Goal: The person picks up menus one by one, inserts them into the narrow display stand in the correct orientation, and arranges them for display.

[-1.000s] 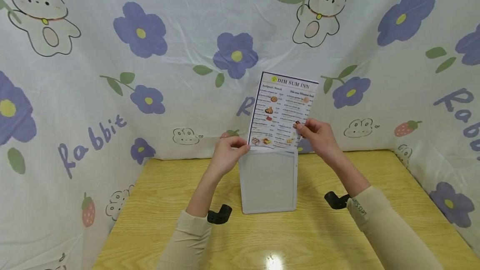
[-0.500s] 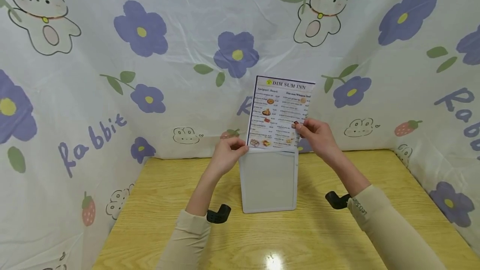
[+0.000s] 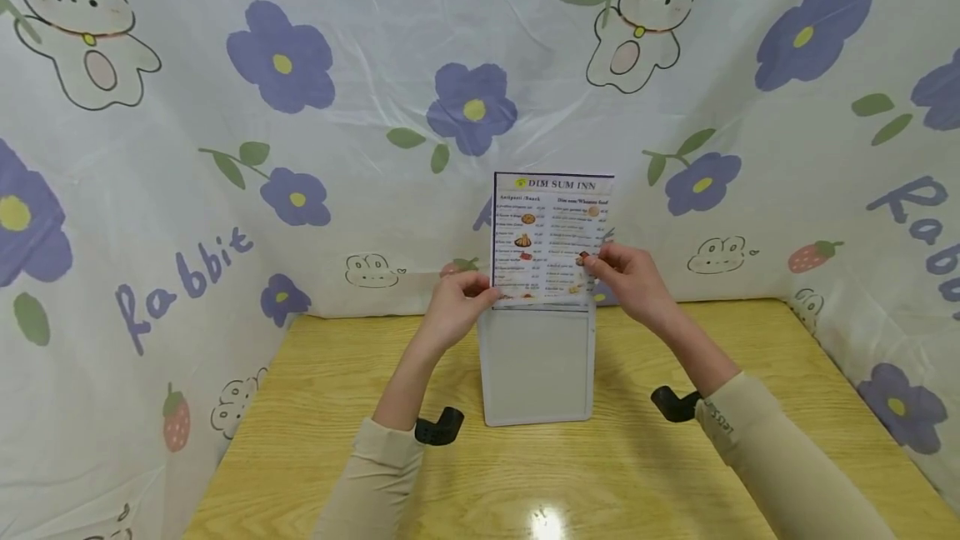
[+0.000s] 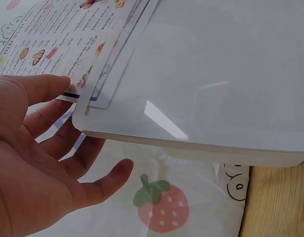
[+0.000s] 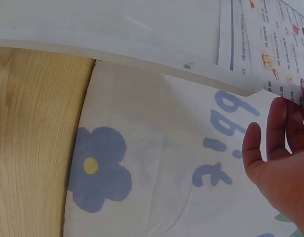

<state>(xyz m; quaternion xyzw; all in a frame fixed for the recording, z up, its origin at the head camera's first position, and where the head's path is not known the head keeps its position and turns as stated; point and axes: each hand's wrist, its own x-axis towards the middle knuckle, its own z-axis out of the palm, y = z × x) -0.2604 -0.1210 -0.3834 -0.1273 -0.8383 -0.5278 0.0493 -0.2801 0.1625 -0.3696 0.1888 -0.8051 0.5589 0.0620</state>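
Note:
A printed "DIM SUM INN" menu sheet [image 3: 551, 232] stands upright above a white-framed display stand [image 3: 536, 369] with a clear front. The menu's bottom edge overlaps the stand's top; the left wrist view shows this edge just behind the clear panel [image 4: 201, 74]. My left hand [image 3: 452, 311] pinches the menu's lower left edge between thumb and index finger, beside the stand's top corner, with the other fingers spread behind. Higher up, my right hand [image 3: 637, 282] pinches the menu's right edge. In the right wrist view, the right thumb is mostly out of frame.
The stand rests on a wood-grain table [image 3: 360, 382] near its back edge. Behind and to both sides hangs a white cloth [image 3: 360, 7] printed with rabbits, purple flowers and strawberries. A black wrist mount [image 3: 438, 427] shows on the left forearm, another [image 3: 675, 402] on the right.
The menu has turned from a tilt to nearly upright and moved down and left, its lower edge now further down at the stand's top. Both hands keep their pinch; the stand stays put.

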